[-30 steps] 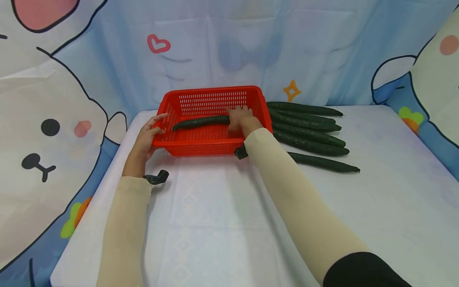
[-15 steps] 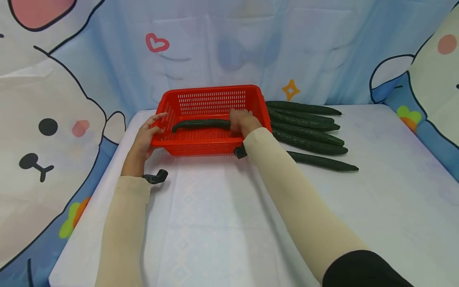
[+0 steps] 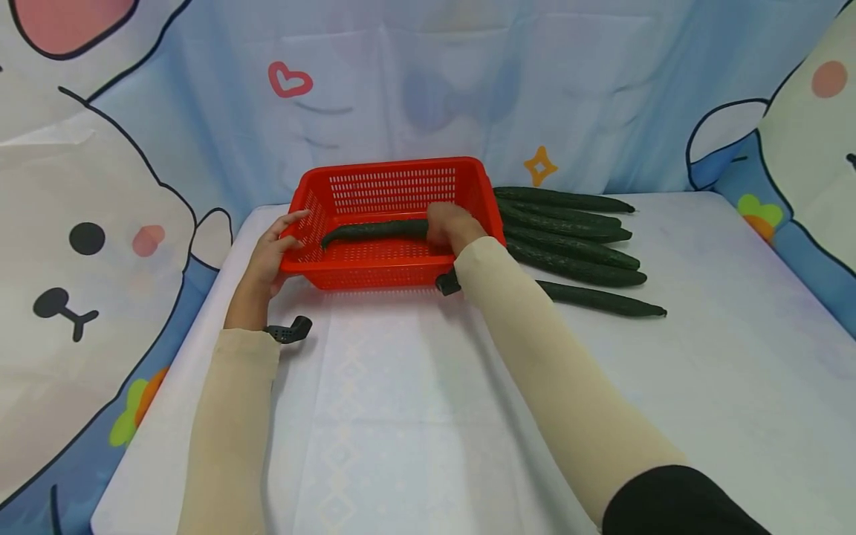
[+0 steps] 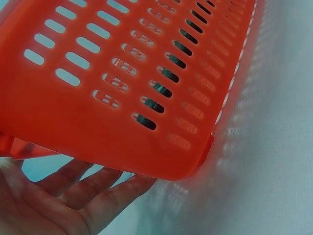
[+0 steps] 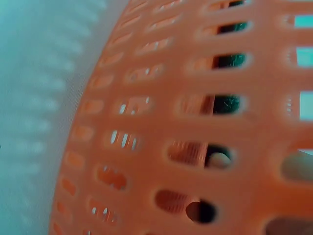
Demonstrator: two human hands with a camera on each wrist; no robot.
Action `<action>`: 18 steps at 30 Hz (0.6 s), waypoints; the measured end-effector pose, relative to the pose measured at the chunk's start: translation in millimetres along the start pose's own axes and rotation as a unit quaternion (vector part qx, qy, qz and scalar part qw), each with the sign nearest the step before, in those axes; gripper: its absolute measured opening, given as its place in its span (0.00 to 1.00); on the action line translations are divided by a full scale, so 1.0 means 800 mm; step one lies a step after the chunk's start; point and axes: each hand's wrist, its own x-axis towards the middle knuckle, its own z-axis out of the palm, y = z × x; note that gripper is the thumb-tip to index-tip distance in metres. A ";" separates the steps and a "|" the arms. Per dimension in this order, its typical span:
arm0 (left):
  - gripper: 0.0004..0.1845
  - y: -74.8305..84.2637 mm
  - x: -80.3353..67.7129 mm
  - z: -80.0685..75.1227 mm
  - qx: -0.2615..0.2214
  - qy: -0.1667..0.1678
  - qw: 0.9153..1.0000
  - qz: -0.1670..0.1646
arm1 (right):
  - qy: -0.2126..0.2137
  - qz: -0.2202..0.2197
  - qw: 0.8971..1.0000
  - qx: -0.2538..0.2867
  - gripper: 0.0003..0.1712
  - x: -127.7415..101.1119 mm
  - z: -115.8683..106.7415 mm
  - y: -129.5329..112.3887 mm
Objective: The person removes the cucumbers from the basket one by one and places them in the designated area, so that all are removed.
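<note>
A red plastic basket (image 3: 374, 276) with slotted walls stands toward the back of the table. My left hand (image 3: 269, 253) holds its left end at the rim; in the left wrist view the fingers (image 4: 107, 193) lie along the basket's outside. Inside the basket lies a long dark green cucumber (image 3: 377, 229). My right hand (image 3: 452, 225) reaches over the front rim and grips the cucumber's right part, which is hidden by the hand. Through the slots in the right wrist view, the dark green cucumber (image 5: 227, 104) and a fingertip (image 5: 219, 160) show.
To the right of the basket, several cucumbers (image 3: 568, 247) lie side by side. A separate cucumber (image 3: 602, 300) lies nearer the front, partly behind the right sleeve (image 3: 555, 371). A patterned curtain (image 3: 455, 82) hangs behind the white-covered table (image 3: 374, 446).
My right hand's fingers, spread over the cucumber a second ago, have curled around it. The left hand keeps its hold on the basket; the whole view has shifted slightly.
</note>
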 end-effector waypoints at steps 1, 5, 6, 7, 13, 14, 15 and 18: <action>0.28 0.000 0.000 0.000 0.001 0.000 1.000 0.000 | 0.002 -0.001 1.000 0.008 0.18 0.001 -0.001 0.000; 0.28 0.000 -0.001 0.000 0.004 0.001 1.000 -0.001 | 0.027 -0.020 0.999 0.011 0.16 0.001 -0.003 -0.001; 0.28 0.000 -0.001 0.000 0.004 0.002 1.000 -0.001 | 0.038 -0.027 0.999 0.011 0.16 0.001 -0.003 -0.001; 0.28 0.000 -0.001 0.000 0.003 0.003 1.000 0.000 | 0.051 -0.032 0.998 0.017 0.16 0.000 -0.003 -0.001; 0.28 -0.001 0.000 0.000 -0.003 0.001 1.000 0.002 | 0.132 -0.062 0.988 0.055 0.14 -0.003 -0.005 -0.002; 0.28 -0.001 0.000 0.000 -0.001 0.002 1.000 0.002 | 0.137 -0.067 0.986 0.062 0.14 -0.004 -0.006 -0.002; 0.28 -0.001 0.000 0.000 0.001 0.002 1.000 0.002 | 0.141 -0.073 0.985 0.071 0.15 -0.005 -0.007 -0.002; 0.28 -0.001 0.001 0.000 0.003 0.004 1.000 0.002 | 0.140 -0.089 0.982 0.095 0.19 -0.009 -0.011 -0.002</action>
